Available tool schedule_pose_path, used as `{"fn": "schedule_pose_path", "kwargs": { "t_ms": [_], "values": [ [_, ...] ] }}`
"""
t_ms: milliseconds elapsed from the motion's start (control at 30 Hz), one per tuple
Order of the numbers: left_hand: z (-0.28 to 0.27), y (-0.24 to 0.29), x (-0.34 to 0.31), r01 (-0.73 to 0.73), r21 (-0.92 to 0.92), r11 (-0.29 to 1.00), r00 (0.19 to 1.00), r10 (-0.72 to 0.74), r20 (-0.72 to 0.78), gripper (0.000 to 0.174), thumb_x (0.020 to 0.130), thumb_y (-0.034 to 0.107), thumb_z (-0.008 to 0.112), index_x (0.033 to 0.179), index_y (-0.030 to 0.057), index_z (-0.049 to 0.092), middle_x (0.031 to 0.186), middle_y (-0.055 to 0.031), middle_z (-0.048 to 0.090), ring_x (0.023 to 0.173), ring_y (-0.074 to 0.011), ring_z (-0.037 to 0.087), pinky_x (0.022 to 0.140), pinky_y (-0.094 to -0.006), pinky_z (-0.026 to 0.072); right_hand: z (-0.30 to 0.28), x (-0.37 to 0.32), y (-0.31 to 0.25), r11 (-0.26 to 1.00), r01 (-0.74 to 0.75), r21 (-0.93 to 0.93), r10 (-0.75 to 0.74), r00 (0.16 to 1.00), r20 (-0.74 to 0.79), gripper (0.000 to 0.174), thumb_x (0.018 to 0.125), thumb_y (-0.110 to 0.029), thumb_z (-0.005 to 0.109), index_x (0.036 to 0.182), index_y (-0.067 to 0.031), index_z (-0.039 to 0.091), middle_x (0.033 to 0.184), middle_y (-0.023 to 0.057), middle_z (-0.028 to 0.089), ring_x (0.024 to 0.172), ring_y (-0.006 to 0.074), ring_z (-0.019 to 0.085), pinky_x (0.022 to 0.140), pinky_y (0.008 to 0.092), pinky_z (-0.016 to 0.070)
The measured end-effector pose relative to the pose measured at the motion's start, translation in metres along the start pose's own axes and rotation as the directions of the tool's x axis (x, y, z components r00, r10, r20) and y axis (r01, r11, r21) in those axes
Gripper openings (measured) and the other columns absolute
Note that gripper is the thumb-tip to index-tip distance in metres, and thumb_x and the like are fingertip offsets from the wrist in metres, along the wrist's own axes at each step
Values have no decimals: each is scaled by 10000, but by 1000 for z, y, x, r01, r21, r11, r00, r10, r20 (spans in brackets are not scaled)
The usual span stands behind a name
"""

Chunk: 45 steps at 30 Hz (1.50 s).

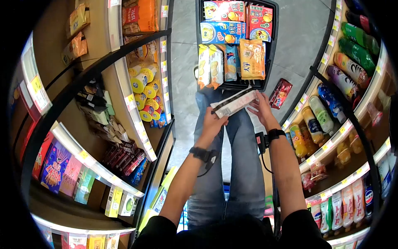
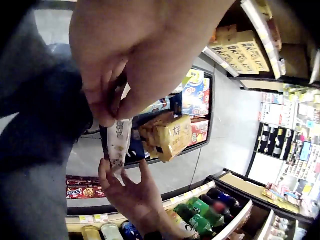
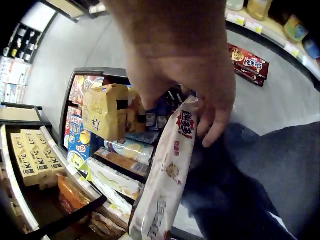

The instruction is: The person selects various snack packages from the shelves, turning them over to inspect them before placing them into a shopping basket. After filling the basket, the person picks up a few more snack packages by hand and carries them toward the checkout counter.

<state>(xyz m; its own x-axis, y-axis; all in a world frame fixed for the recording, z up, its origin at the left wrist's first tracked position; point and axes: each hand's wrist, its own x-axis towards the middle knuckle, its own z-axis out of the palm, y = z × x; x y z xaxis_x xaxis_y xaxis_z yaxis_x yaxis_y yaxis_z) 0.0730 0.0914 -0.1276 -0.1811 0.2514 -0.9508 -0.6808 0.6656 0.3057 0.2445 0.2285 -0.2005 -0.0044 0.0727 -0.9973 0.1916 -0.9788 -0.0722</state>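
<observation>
A long white cookie pack (image 1: 236, 103) slants across the view above the person's legs. The left hand (image 1: 213, 126) grips its near end, thumb and fingers pinching the wrapper (image 2: 120, 132). Beside the far end is the right hand (image 1: 262, 108), its fingers loosely spread with the pack's tip between thumb and fingers in the left wrist view. Printed red lettering and a cookie figure show on the pack (image 3: 172, 165) in the right wrist view. Just beyond the hands stands a black basket (image 1: 271, 62) holding boxes, a yellow cracker bag (image 1: 253, 60) and white-and-yellow packs (image 1: 210, 66).
Red cookie packs (image 1: 280, 93) lie on the grey tiled floor (image 1: 298, 37) right of the basket. Snack shelves (image 1: 137, 103) rise on the left, with tubs and bags. Drink bottles (image 1: 321, 116) line the shelves on the right.
</observation>
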Motion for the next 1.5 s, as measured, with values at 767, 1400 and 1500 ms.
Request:
{"fn": "schedule_pose_path", "kwargs": {
  "t_ms": [767, 1400, 1500],
  "values": [
    [-134, 28, -151, -345, -580, 738, 875, 476, 86, 270, 945, 29, 475, 1214, 36, 459, 1291, -159, 514, 1163, -241, 544, 977, -422, 466, 68, -213, 38, 445, 882, -153, -655, 437, 617, 335, 738, 85, 693, 1016, -67, 587, 1326, 188, 515, 1196, 255, 535, 978, 362, 442],
    [-148, 17, -212, -324, -790, 521, 866, 500, -25, 642, 967, 112, 537, 1506, 154, 191, 1437, -214, 396, 1357, -348, 389, 1101, -517, 348, 104, -279, 65, 159, 965, -209, -679, 261, 686, 395, 691, 90, 726, 1035, -38, 581, 1098, 134, 646, 1078, 269, 620, 947, 357, 473],
    [-133, 22, -221, -168, -852, 496, 930, 366, 29, 741, 913, 152, 633, 1513, 164, 197, 1490, -141, 342, 1382, -371, 343, 1109, -526, 339, 113, -297, 59, -122, 963, -242, -656, 105, 747, 344, 650, 51, 711, 940, -90, 591, 1080, 129, 658, 1075, 343, 615, 986, 503, 442]
  ]
}}
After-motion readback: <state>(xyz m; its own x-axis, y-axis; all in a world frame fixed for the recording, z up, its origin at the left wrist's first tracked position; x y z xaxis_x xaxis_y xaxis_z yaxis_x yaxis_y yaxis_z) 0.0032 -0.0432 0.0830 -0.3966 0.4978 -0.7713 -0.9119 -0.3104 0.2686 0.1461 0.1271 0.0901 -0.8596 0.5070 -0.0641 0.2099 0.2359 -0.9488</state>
